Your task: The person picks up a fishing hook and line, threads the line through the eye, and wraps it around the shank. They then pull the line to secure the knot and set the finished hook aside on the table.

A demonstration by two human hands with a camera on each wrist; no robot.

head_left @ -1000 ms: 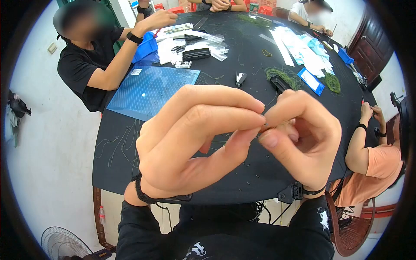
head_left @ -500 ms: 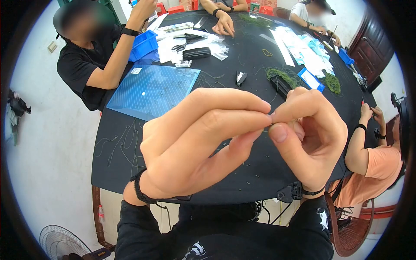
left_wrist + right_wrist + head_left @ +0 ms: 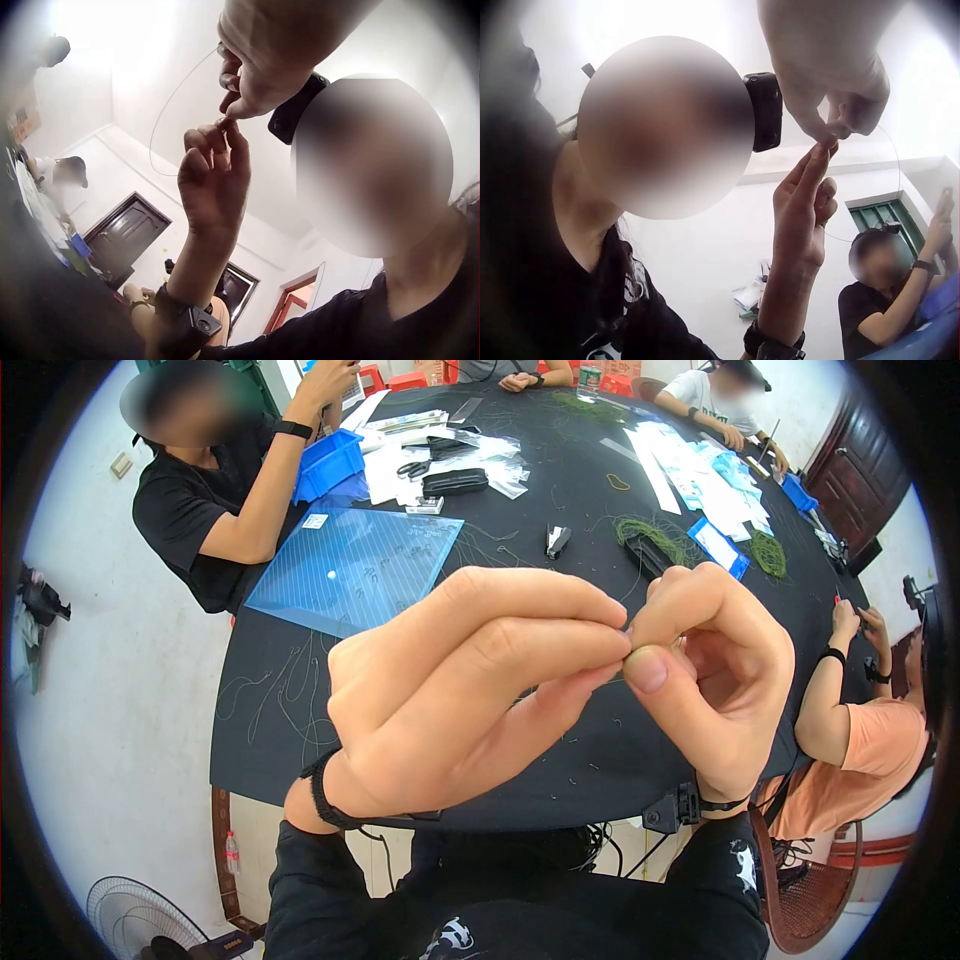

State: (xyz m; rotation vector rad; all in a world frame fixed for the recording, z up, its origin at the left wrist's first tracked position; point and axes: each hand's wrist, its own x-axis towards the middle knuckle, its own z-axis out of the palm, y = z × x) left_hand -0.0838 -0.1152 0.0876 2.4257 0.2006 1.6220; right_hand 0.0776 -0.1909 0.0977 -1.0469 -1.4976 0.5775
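Note:
Both hands are raised over the black table (image 3: pixel 500 760), their fingertips meeting. My left hand (image 3: pixel 470 690) pinches with thumb and fingertips pressed together. My right hand (image 3: pixel 715 670) has its index finger bent round to the thumb, tip against the left fingertips. A thin line (image 3: pixel 152 135) loops between the hands in the left wrist view, and the same line (image 3: pixel 898 161) curves beside them in the right wrist view. Whatever else lies between the fingertips is hidden by them.
A blue sheet (image 3: pixel 350 570) lies at the left, with loose threads (image 3: pixel 290 690) below it. Farther back are a stapler (image 3: pixel 556 541), a black case (image 3: pixel 453 482), scissors (image 3: pixel 412 470), a green thread bundle (image 3: pixel 768 552) and a blue bin (image 3: pixel 330 465). Other people sit around the table.
Both hands have shifted slightly to the right since a second ago, and the left thumb has closed up to its fingertips. The person at the left has raised their hands.

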